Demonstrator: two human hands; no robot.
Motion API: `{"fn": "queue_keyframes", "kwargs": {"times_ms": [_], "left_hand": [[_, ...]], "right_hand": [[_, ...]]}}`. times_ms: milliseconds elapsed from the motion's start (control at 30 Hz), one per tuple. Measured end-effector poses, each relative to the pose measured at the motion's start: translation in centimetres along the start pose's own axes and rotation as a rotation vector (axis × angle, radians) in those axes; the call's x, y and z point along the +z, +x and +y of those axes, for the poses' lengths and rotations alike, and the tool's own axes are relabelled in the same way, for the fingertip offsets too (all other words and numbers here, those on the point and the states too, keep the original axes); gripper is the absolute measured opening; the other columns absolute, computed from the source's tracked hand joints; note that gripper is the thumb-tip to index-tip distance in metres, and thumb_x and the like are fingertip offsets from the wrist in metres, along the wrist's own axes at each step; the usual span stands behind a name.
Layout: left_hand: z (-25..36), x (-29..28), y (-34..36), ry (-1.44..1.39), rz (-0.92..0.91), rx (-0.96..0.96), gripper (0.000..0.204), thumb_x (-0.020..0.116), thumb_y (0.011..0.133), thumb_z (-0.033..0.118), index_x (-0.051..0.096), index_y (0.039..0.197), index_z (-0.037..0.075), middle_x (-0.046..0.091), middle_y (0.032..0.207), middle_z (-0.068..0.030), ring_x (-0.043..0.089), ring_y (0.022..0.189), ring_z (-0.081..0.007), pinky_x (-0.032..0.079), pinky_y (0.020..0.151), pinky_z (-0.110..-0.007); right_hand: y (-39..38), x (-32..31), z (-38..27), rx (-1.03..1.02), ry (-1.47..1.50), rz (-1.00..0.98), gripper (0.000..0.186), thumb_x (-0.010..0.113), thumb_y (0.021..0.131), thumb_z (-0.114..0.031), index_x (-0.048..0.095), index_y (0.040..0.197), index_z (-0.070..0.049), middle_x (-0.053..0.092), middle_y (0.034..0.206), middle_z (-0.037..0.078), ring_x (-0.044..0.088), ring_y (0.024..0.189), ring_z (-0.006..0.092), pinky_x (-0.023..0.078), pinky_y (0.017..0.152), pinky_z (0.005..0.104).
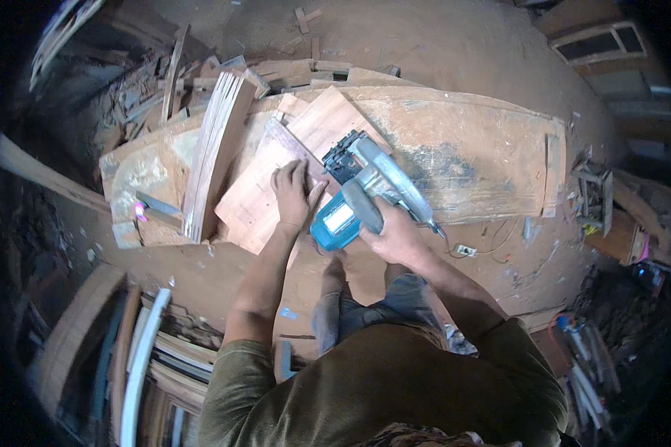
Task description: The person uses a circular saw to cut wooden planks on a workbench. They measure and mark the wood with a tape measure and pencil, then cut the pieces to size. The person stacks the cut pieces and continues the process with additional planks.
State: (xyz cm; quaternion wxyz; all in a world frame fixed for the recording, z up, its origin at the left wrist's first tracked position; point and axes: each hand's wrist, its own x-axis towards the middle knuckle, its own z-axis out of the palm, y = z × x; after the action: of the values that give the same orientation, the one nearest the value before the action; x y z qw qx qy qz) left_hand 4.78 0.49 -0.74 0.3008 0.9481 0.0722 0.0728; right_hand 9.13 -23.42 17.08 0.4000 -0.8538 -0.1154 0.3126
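My right hand (399,237) is wrapped around the dark rear handle of a circular saw (389,179) with a teal motor housing and a grey metal guard. The saw rests at the right edge of several overlapping reddish boards. Flat on a pale board (253,200), just left of the saw, lies my left hand (294,197) with its fingers spread. A narrow, darker wooden strip (285,136) crosses the boards and runs beneath that hand's fingers. Another wide board (337,119) sticks out behind the saw. The blade itself is hidden.
A worn wooden bench top (462,141) carries the boards. On its left stands a thick stack of planks (218,153). The saw's cord (443,237) trails off the front edge. Scrap wood (145,104) is heaped at far left, and long timbers (145,365) lie at near left.
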Motion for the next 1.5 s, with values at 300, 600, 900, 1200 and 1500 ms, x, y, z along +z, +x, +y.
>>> {"fn": "queue_keyframes", "kwargs": {"times_ms": [300,600,900,1200,1500], "left_hand": [[-0.6,0.6,1.0,0.263,-0.074,0.02,0.107,0.068,0.085,0.064,0.032,0.154,-0.009,0.028,0.163,-0.0313,0.02,0.153,-0.0487,0.007,0.124,-0.064],[-2.4,2.4,0.4,0.273,-0.07,0.046,0.104,0.058,0.09,0.067,0.027,0.158,-0.005,0.025,0.166,-0.0284,0.017,0.156,-0.0462,0.006,0.125,-0.063],[-3.2,3.6,-0.2,0.351,-0.041,0.025,0.068,0.052,0.102,0.034,0.032,0.157,-0.002,0.029,0.166,-0.0244,0.02,0.156,-0.043,0.011,0.126,-0.062],[-3.3,3.3,-0.3,0.383,-0.023,0.1,0.07,0.05,0.101,0.037,0.032,0.157,-0.002,0.03,0.165,-0.0239,0.02,0.156,-0.0412,0.011,0.126,-0.061],[-0.6,3.6,0.3,0.442,0.092,0.004,0.059,0.049,0.1,0.029,0.046,0.149,-0.005,0.052,0.15,-0.0218,0.045,0.145,-0.0327,0.032,0.122,-0.05]], "right_hand": [[-0.1,-0.6,-0.3,0.014,0.014,-0.051,0.05,0.076,0.083,-0.023,0.056,0.119,0.005,0.068,0.099,0.03,0.067,0.094,0.0496,0.055,0.083,0.0549],[1.6,-1.2,-0.9,0.052,0.029,-0.186,0.059,0.077,0.084,-0.027,0.053,0.127,0.005,0.07,0.095,0.031,0.07,0.091,0.048,0.055,0.084,0.0553],[3.2,-1.5,-2.4,0.039,0.025,-0.168,0.064,0.076,0.084,-0.028,0.052,0.133,0.007,0.07,0.097,0.032,0.071,0.094,0.0471,0.057,0.086,0.0525],[5.2,-0.9,-3.4,0.017,0.019,-0.173,0.067,0.076,0.084,-0.028,0.051,0.132,0.011,0.07,0.093,0.033,0.072,0.089,0.0462,0.058,0.083,0.0515],[7.0,-0.1,-4.0,-0.029,0.052,-0.147,0.057,0.075,0.085,-0.028,0.053,0.123,0.009,0.069,0.084,0.031,0.073,0.082,0.0441,0.059,0.076,0.0498]]}}
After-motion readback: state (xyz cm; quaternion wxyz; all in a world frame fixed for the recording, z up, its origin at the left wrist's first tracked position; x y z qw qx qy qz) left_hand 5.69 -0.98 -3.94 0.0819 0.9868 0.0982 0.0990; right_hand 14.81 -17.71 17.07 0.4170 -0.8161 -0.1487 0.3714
